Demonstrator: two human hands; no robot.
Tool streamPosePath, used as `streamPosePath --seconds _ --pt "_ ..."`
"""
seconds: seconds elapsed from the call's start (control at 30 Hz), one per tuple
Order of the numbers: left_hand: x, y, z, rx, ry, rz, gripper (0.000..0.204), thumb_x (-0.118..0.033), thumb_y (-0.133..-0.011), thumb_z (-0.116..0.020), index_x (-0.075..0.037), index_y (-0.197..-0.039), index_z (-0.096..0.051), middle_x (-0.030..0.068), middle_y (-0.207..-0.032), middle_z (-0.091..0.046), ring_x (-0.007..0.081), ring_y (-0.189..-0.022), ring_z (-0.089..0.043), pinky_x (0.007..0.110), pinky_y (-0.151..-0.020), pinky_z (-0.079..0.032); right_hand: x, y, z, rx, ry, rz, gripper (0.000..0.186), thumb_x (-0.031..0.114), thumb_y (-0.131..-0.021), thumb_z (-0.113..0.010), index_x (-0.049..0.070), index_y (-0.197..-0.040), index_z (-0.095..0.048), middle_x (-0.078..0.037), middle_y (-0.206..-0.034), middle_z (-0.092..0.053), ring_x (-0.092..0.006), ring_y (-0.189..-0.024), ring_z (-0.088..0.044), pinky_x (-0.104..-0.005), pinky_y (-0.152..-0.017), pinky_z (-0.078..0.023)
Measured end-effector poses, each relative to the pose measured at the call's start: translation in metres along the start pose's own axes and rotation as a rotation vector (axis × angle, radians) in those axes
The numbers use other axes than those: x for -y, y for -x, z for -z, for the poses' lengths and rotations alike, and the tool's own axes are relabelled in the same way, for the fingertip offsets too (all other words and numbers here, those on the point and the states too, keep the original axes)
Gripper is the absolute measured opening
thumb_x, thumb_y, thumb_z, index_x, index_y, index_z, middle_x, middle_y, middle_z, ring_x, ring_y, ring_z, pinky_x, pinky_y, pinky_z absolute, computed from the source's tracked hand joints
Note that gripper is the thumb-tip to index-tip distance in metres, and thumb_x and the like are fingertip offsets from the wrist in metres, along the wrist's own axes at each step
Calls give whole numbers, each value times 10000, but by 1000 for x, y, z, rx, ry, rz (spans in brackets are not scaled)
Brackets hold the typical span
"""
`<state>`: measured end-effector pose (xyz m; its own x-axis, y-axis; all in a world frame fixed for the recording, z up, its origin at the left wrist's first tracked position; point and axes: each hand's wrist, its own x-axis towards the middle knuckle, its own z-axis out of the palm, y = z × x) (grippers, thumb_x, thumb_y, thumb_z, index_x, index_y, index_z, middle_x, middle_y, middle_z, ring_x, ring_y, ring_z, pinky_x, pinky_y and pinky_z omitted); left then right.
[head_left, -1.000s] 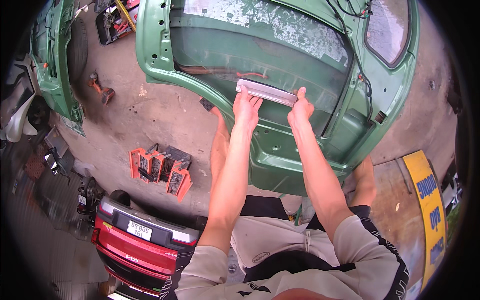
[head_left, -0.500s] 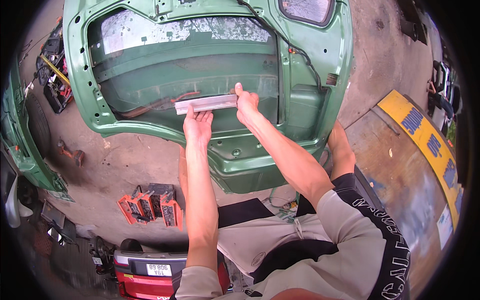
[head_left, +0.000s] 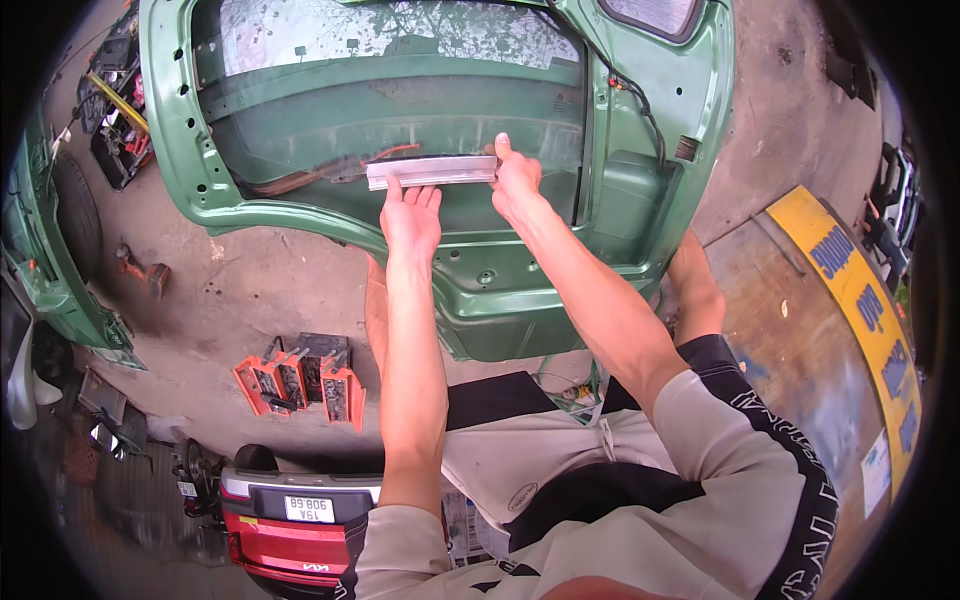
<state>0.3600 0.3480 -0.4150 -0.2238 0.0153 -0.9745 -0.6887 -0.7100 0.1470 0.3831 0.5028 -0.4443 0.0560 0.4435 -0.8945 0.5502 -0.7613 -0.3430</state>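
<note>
A green vehicle door panel [head_left: 470,312] lies in front of me, with a large pane of window glass [head_left: 400,100] in its opening. At the pane's near edge is a silver metal channel strip [head_left: 440,172], roughly level from left to right. My left hand [head_left: 410,220] is palm up under the strip's left half, its thumb on the near face and its fingers curled at the lower edge. Round the strip's right end my right hand [head_left: 517,178] is closed, thumb pointing up. Whether the strip is seated on the glass edge I cannot tell.
An orange cantilever toolbox [head_left: 305,380] stands open on the floor at left, with a cordless power tool [head_left: 143,270] beyond it. A black tool case [head_left: 115,120] lies at far left. Right of me is a worn board with a yellow sign strip [head_left: 850,300]. A red car [head_left: 290,545] is behind.
The whole view has shifted, so the door, strip and hands all appear higher and slightly farther right. Both hands keep the same hold on the strip.
</note>
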Motion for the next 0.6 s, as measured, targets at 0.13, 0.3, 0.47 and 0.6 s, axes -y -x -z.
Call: streamPosePath --seconds 0.13,0.3,0.47,0.6 --pt "8 4 -1 7 -50 59 569 -383 -1042 -433 33 -1419 -343 234 -1409 -416 355 -1347 -391 495 -1152 -276 -6 -1 -4 -47 -28 16 548 263 -918 -703 -94 -1187 -387 -140 -985 -631 -234 -834 -634 -392 -801 -526" --pt "3 1 6 13 -14 -11 478 -349 -1047 -435 15 -1357 -416 182 -1298 -517 310 -1248 -484 474 -1130 -327 -13 21 -13 -134 78 20 418 283 -923 -698 -97 -1026 -558 -156 -952 -665 -218 -862 -604 -371 -815 -489" --pt "0 4 0 51 15 13 448 -321 -1047 -443 11 -1349 -426 181 -1308 -517 309 -1257 -488 479 -1127 -348 -6 15 -5 -29 95 10 458 281 -931 -685 -100 -1097 -490 -168 -992 -670 -215 -826 -642 -377 -753 -537" --pt "-6 6 1 18 -7 -29 456 -325 -1050 -434 11 -1358 -411 184 -1314 -512 314 -1266 -483 478 -1120 -366 -4 10 0 -53 70 37 427 274 -937 -678 -91 -1076 -507 -165 -968 -671 -208 -783 -645 -366 -697 -540"
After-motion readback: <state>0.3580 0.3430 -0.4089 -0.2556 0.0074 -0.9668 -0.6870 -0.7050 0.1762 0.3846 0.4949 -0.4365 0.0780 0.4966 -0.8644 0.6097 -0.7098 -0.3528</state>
